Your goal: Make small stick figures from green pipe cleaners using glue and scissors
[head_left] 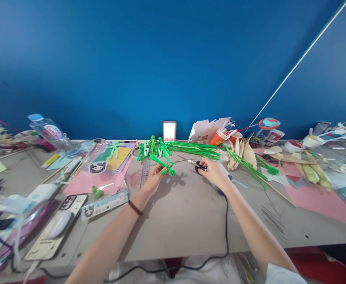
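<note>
Between the fingers of my left hand (154,178) is a bright green pipe-cleaner figure (167,167), its thin limbs spreading up and to the right. My right hand (210,170) grips a pair of scissors (199,165) by the black handles. The blades point left toward the figure and are apart from it. Just behind, several finished-looking green pipe-cleaner figures (153,146) stand in a row. A bundle of loose green pipe cleaners (195,149) lies to their right. Under the left-hand figure, a clear ruler (145,170) lies on the table.
Pink sheets and a plastic sleeve (101,173) lie left, near a phone (57,228) and a water bottle (50,130). Orange paper cups (218,137), dried husks (244,154) and pink paper (323,203) are at right. A black cable (226,228) crosses the table's front edge.
</note>
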Demonstrator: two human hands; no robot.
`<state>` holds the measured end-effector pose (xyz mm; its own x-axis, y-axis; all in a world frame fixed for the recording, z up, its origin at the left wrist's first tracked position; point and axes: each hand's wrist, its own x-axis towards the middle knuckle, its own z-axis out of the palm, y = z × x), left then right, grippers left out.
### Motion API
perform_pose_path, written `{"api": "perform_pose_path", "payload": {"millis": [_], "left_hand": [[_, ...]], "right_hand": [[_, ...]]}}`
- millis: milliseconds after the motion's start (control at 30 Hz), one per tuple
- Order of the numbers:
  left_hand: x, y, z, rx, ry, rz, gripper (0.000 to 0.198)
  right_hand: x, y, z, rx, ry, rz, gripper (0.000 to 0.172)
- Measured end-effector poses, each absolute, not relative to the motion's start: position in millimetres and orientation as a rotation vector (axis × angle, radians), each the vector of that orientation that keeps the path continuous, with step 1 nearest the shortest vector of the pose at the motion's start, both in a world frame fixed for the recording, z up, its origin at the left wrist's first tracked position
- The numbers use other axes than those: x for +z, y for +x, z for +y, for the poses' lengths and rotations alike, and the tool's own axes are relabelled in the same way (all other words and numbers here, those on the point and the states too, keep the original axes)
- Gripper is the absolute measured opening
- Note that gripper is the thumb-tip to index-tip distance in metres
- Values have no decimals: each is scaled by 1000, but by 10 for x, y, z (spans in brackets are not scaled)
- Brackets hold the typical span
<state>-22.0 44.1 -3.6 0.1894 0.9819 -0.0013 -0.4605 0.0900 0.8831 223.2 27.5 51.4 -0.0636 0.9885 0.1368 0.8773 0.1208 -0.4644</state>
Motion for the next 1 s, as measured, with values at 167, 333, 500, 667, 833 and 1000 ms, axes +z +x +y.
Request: {"api": "perform_pose_path", "payload": {"millis": [167,333,500,667,833,1000], "left_hand": [[-19,-205,443,1265,807,691,22],[-55,-219,475,1274,799,698,33],[-32,-218,470,1297,804,728,29],[-39,-197,461,1306,822,710,26],[-44,-188,459,1290,828,713,26],[-9,-182,440,1269,831,763,30]], "right_hand": [[376,2223,337,536,-1502,-1931,30],[267,2166,349,694,-1387,-2000,31],[211,2152,346,712,-1387,-2037,24],[239,2081,311,762,-1392,-2050,23],[292,2020,275,808,-1411,-2073,19],[278,2032,279,831,-1405,-2101,17]]}}
